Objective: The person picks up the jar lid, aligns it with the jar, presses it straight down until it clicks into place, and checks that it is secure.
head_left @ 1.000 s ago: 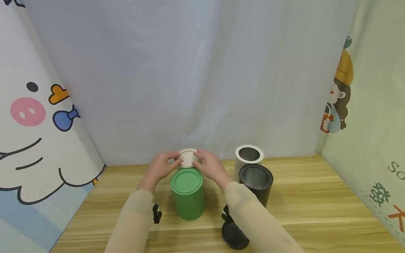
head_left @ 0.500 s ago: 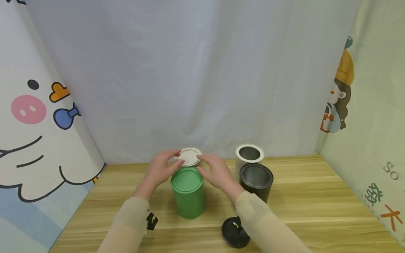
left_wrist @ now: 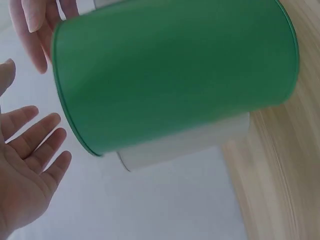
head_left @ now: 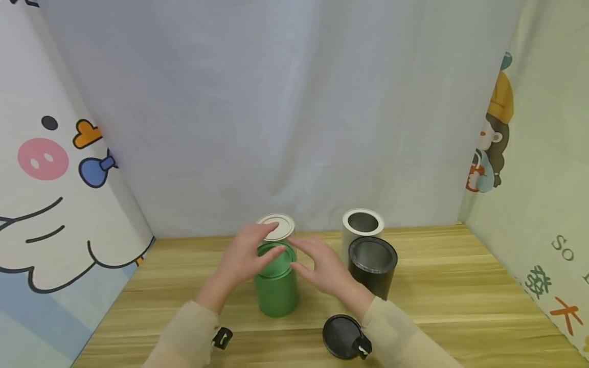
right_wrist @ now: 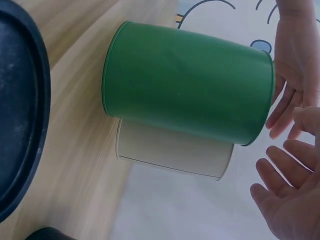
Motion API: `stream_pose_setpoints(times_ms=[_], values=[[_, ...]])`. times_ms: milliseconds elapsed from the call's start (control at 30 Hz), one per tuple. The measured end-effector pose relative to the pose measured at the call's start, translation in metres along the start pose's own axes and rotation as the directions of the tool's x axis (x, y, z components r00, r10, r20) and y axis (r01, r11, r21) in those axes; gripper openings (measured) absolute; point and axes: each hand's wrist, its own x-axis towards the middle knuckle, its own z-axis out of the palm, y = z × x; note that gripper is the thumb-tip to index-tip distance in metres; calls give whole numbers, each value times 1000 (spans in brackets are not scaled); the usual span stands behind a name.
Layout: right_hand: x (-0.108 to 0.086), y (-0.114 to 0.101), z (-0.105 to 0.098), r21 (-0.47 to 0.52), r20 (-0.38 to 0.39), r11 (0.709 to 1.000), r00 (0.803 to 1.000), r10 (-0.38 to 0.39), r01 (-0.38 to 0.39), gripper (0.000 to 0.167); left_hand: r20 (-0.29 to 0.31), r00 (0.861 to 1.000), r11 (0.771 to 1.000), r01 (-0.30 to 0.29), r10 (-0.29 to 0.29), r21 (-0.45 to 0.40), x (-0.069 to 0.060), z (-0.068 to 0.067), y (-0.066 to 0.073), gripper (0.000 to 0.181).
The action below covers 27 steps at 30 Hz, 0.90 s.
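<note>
A green can (head_left: 277,294) with a green lid stands upright on the wooden table. Directly behind it is a white can with a white lid (head_left: 281,228), partly hidden by the green one. My left hand (head_left: 243,258) is above the left side of the green lid, fingers extended. My right hand (head_left: 327,267) mirrors it at the right side, thumb and fingers spread. Both wrist views show relaxed fingers with nothing held, near the top of the green can (left_wrist: 175,75). Whether any fingertip touches the lid, I cannot tell.
To the right stand a white can without a lid (head_left: 348,242) and, in front of it, a black can (head_left: 378,281), also open-topped. A black round lid (head_left: 339,337) lies on the table (head_left: 442,296) near my right wrist. A pale curtain (head_left: 294,112) hangs behind.
Both hands have come away from the white lid and moved back toward me, over the green can. The white lid now sits uncovered on its can.
</note>
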Motion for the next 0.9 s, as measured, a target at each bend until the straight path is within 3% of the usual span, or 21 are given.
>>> stream_pose_setpoints(times_ms=[367,533,767,900], values=[[-42,-10,-27,0,14,999,999,52,-52,51,35,999,998,26,-24,-53,-10,6,33,58],[-57,-8,-37,-7,5,1000,1000,25,-25,53,66,997,998,29,-25,-55,-16,11,41,61],[-76,-4,-47,-8,-12,999,999,-48,48,59,72,995,997,-64,66,-32,-25,22,53,62],[-86,-1,-52,1,-1,998,998,-70,70,61,33,989,989,-140,141,-47,-28,28,63,64]])
